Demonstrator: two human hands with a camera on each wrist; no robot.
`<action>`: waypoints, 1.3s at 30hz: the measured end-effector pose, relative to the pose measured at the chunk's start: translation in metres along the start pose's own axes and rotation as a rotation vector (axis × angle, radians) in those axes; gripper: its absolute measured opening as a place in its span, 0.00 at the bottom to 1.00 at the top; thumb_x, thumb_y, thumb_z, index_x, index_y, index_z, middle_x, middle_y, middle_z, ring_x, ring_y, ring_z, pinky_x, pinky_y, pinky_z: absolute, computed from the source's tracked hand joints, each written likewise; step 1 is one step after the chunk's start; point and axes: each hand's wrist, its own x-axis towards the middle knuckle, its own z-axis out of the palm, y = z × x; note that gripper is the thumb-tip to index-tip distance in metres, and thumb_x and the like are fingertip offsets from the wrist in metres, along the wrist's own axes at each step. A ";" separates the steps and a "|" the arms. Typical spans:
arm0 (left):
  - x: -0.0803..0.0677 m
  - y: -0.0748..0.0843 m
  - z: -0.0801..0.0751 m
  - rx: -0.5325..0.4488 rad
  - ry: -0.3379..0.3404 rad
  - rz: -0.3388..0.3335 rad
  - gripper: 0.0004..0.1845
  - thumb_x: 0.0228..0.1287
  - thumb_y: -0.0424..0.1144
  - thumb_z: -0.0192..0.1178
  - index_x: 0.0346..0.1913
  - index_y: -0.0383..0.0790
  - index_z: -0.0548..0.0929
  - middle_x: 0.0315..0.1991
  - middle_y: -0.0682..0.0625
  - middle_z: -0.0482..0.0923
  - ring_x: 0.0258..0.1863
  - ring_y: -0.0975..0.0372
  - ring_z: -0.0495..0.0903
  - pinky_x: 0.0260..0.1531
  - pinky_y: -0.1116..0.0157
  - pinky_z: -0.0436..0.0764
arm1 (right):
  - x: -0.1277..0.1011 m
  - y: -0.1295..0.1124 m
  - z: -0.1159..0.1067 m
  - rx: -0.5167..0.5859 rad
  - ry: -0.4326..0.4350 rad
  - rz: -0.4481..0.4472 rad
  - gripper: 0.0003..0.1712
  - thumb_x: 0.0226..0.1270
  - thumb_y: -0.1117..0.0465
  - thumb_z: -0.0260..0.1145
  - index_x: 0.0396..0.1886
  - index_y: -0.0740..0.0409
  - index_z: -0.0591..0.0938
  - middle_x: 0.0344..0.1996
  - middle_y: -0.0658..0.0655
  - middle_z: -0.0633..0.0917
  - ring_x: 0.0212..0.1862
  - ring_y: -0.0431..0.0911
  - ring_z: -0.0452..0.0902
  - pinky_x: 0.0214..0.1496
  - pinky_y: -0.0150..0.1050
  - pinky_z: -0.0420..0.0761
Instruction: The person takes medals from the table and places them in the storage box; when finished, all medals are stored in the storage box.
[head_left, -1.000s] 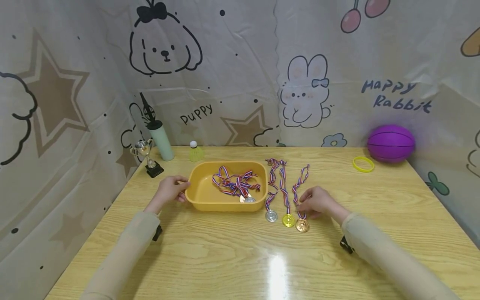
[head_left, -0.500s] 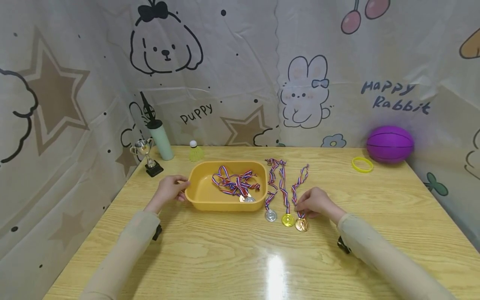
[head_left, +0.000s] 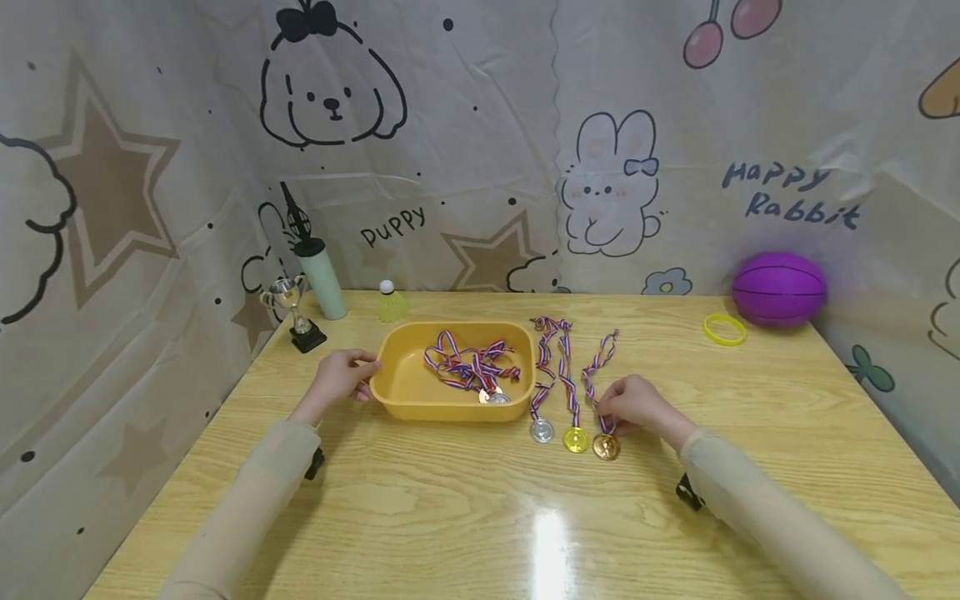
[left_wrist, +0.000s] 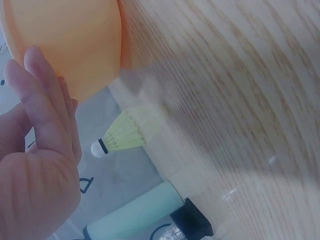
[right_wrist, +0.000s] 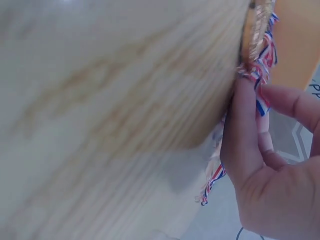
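Observation:
My left hand (head_left: 337, 379) holds the left end of a yellow-orange plastic tub (head_left: 442, 412) at its rim. Inside the tub lie tangled striped ribbons (head_left: 468, 367) with medals (head_left: 495, 397) at their near end. Between thumb and finger, my right hand (head_left: 637, 404) pinches the striped ribbon (right_wrist: 263, 102) just above a bronze medal (head_left: 606, 447). To the left of that medal are a gold medal (head_left: 576, 440) and a silver medal (head_left: 542, 431), their ribbons stretched toward the back of the table.
At the back left stand a small trophy cup (head_left: 292, 308), a pale green cylinder with a black top (head_left: 322, 279) and a yellow shuttlecock (head_left: 391, 304). A yellow ring (head_left: 724, 329) and a purple ball (head_left: 778, 289) lie at the back right. A printed cloth hangs behind.
My right hand has closed on the bronze medal's ribbon, and that medal has shifted slightly up and right. My left hand and the tub stay in place.

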 end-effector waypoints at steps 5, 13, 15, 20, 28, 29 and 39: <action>0.000 0.000 -0.001 0.005 0.007 -0.001 0.20 0.71 0.37 0.54 0.58 0.23 0.73 0.26 0.45 0.79 0.15 0.68 0.79 0.22 0.67 0.86 | -0.002 0.002 -0.003 -0.017 0.050 -0.066 0.05 0.54 0.67 0.66 0.25 0.64 0.79 0.23 0.53 0.81 0.25 0.41 0.75 0.27 0.33 0.83; 0.001 0.000 -0.003 0.008 0.007 -0.002 0.20 0.71 0.37 0.54 0.58 0.24 0.73 0.25 0.45 0.80 0.15 0.69 0.79 0.21 0.70 0.86 | -0.003 0.002 -0.006 0.025 0.063 -0.094 0.05 0.58 0.67 0.65 0.29 0.67 0.78 0.24 0.52 0.80 0.25 0.39 0.73 0.27 0.30 0.80; 0.001 0.001 -0.003 0.009 0.008 0.002 0.20 0.71 0.37 0.54 0.58 0.23 0.73 0.25 0.45 0.80 0.15 0.69 0.79 0.20 0.71 0.85 | -0.003 0.002 -0.006 0.062 0.054 -0.075 0.06 0.61 0.68 0.64 0.33 0.69 0.78 0.24 0.52 0.79 0.25 0.38 0.73 0.27 0.30 0.81; 0.001 0.000 -0.002 0.009 0.007 0.005 0.20 0.71 0.37 0.54 0.58 0.23 0.73 0.25 0.45 0.80 0.15 0.69 0.79 0.20 0.71 0.85 | -0.002 0.003 -0.009 0.095 0.026 -0.070 0.12 0.63 0.68 0.64 0.41 0.74 0.78 0.25 0.51 0.79 0.26 0.38 0.73 0.27 0.29 0.80; 0.000 0.001 -0.001 0.008 -0.003 0.001 0.20 0.72 0.36 0.53 0.58 0.23 0.73 0.26 0.46 0.79 0.15 0.69 0.79 0.22 0.69 0.86 | -0.002 0.006 -0.010 0.171 0.001 -0.086 0.18 0.66 0.68 0.61 0.51 0.77 0.75 0.31 0.53 0.84 0.28 0.37 0.75 0.27 0.28 0.80; 0.000 0.002 -0.001 0.007 -0.003 0.002 0.20 0.71 0.36 0.53 0.58 0.23 0.73 0.26 0.46 0.79 0.15 0.69 0.79 0.22 0.68 0.86 | -0.002 0.007 -0.010 0.184 -0.002 -0.086 0.18 0.67 0.68 0.60 0.51 0.77 0.75 0.31 0.53 0.85 0.29 0.37 0.76 0.27 0.29 0.80; -0.003 0.002 -0.003 -0.022 -0.017 0.029 0.22 0.71 0.38 0.55 0.56 0.21 0.73 0.24 0.44 0.79 0.15 0.67 0.79 0.20 0.69 0.86 | -0.002 0.009 -0.013 0.278 -0.011 -0.068 0.20 0.68 0.67 0.60 0.54 0.76 0.72 0.31 0.54 0.88 0.31 0.37 0.83 0.24 0.31 0.82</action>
